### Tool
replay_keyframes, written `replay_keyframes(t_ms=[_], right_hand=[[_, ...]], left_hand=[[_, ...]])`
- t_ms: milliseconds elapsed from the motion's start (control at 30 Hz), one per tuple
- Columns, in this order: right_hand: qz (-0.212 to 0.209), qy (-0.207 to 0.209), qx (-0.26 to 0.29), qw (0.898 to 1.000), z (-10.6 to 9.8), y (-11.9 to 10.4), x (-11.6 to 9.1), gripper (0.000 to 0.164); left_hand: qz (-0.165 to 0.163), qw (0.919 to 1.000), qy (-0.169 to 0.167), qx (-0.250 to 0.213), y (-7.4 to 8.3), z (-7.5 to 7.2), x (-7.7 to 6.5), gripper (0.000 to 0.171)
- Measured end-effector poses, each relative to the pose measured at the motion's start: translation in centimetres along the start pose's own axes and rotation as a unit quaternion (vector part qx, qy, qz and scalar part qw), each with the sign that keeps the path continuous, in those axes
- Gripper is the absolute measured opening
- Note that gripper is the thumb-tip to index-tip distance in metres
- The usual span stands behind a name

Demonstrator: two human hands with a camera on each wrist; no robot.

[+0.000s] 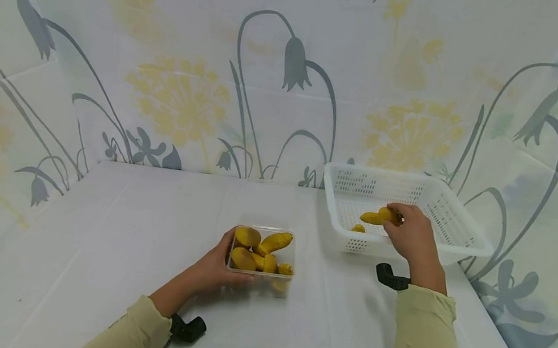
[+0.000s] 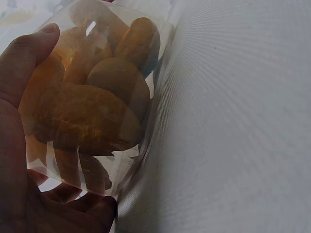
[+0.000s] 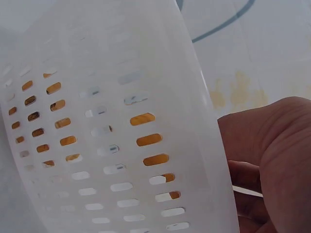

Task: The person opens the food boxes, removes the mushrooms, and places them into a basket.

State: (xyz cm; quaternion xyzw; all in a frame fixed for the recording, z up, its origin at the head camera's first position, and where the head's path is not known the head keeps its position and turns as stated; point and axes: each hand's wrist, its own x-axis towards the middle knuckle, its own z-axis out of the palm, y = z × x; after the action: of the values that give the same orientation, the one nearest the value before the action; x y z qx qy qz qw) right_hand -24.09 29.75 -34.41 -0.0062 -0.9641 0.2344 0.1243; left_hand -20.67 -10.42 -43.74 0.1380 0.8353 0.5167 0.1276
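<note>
My left hand [image 1: 219, 262] grips the left side of a clear plastic box [image 1: 259, 274] on the white table. In the left wrist view its thumb [image 2: 36, 46] lies along the near wall and the fingers curl beneath. Several yellow oblong pieces of produce [image 1: 275, 242] fill the box, some rounded, some tapered; their exact kind is unclear. Over the near rim of a white slotted basket [image 1: 335, 203], my right hand [image 1: 414, 235] pinches yellow produce [image 1: 389, 215] by thumb and fingers. A tapered yellow piece [image 1: 371, 218] appears beside it; whether they are joined I cannot tell.
Another yellow piece [image 1: 358, 228] lies inside the basket near its front wall, partly hidden. The basket stands at the table's back right, against a flower-patterned cloth backdrop [image 1: 195, 44]. White cloth [image 1: 123, 225] covers the table.
</note>
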Motion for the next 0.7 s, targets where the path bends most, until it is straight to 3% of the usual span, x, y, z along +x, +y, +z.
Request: replay_keyframes(t_ms=[533,700], right_hand=[[0.048,-0.014,-0.013,0.999,0.03,-0.03,0.11,0.033],[0.037,-0.010,-0.013,0.999,0.03,0.17,0.13,0.033]], left_hand=[[0.004,1.0000,-0.002,-0.003,-0.03,0.00,0.01,0.119],[0.002,1.0000,-0.002,-0.004,0.16,-0.04,-0.06,0.120]])
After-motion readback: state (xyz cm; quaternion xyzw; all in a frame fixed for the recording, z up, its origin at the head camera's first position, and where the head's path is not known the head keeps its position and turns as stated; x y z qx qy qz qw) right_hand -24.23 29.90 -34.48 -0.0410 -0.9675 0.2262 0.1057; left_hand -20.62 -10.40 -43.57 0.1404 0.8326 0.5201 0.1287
